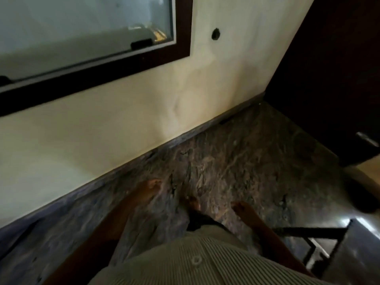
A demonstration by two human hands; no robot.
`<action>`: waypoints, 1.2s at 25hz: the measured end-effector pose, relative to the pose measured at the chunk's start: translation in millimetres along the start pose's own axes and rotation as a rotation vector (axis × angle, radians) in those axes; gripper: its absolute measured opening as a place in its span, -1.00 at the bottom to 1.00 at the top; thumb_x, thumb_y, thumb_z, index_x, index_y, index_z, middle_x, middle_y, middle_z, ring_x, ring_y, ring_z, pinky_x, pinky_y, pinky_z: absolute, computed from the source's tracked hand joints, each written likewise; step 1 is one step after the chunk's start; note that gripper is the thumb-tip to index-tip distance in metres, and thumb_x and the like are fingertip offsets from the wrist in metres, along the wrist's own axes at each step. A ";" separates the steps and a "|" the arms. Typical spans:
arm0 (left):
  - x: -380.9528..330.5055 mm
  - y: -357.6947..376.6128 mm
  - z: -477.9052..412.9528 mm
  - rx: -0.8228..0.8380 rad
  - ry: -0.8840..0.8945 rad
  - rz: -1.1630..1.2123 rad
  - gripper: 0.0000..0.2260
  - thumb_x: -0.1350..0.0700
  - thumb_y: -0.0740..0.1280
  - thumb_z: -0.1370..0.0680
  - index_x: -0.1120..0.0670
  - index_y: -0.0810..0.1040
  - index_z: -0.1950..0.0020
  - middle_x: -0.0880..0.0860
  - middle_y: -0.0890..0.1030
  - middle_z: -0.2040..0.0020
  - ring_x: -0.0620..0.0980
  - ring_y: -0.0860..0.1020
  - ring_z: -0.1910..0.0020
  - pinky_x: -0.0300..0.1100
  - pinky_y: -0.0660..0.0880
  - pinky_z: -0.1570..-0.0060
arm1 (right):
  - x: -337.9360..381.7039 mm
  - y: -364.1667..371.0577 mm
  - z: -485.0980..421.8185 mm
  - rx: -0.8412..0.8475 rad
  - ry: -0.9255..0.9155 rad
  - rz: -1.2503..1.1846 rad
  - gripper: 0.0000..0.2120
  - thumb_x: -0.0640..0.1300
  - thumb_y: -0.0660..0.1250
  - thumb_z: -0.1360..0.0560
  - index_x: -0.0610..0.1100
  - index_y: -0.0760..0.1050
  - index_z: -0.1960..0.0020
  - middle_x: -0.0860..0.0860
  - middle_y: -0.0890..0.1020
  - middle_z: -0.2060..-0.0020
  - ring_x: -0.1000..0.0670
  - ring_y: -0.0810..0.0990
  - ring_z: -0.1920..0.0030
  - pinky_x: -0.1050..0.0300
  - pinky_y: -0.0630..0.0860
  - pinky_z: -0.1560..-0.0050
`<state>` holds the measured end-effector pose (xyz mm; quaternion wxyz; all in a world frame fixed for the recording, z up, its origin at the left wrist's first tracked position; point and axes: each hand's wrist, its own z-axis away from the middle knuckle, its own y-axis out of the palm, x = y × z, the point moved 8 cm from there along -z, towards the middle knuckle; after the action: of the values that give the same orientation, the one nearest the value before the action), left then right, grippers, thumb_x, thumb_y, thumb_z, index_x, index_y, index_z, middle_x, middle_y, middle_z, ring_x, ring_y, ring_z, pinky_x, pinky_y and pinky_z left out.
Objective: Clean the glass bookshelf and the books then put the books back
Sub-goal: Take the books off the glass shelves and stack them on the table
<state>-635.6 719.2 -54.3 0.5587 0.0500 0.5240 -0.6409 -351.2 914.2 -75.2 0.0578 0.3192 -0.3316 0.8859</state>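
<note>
Downward, left hand (151, 189), right hand (243, 209) (blurred)

You see a bookshelf (82, 38) with smooth glass in a dark wood frame (183, 27). The wall (123, 120) is matt cream paint. The floor (246, 161) is shiny, veined stone. Your shirt (205, 272) is ribbed cloth with 1 button (196, 260). The dark cupboard (329, 79) has a shiny metal handle (368, 139).

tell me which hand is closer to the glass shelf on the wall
Left. The left hand hangs below the glass shelf, close to the wall; the right hand hangs farther right and lower, out over the floor.
</note>
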 end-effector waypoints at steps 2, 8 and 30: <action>-54.0 -44.6 -35.7 -0.136 0.098 -0.069 -0.46 -0.08 0.19 -0.54 0.27 0.35 -0.39 0.18 0.44 -0.32 -0.02 0.47 -0.24 -0.21 0.40 -0.17 | 46.7 -27.3 -44.4 0.030 -0.032 -0.025 -0.75 -0.25 0.14 -0.61 -0.35 0.46 -0.20 -0.09 0.48 -0.01 -0.05 0.48 -0.08 0.17 0.36 0.03; -157.1 -219.2 -81.3 -0.698 0.354 -0.745 -0.47 -0.06 0.36 -0.48 0.01 0.31 -0.40 0.15 0.44 -0.35 0.17 0.27 -0.39 0.36 0.35 -0.18 | 325.5 -105.8 -155.9 -0.020 -0.593 -0.215 -0.71 -0.23 0.25 -0.56 -0.20 0.45 -0.27 0.00 0.50 -0.12 0.04 0.47 -0.14 0.19 0.39 -0.18; -231.8 -420.4 -156.1 -0.942 0.630 -1.575 -0.22 -0.14 0.36 -0.42 -0.05 0.05 -0.54 0.06 -0.07 -0.56 0.11 -0.05 -0.52 0.17 -0.21 -0.44 | 599.5 -102.5 -210.8 -0.492 -0.870 -0.797 -0.31 0.25 0.11 -0.52 -0.05 -0.01 -0.51 0.03 0.10 -0.49 0.23 0.09 -0.42 0.45 0.14 -0.35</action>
<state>-954.2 913.8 285.6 -0.2339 -0.3746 0.7359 -0.5132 -903.4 1059.6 221.8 0.3146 0.7258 -0.3743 0.4839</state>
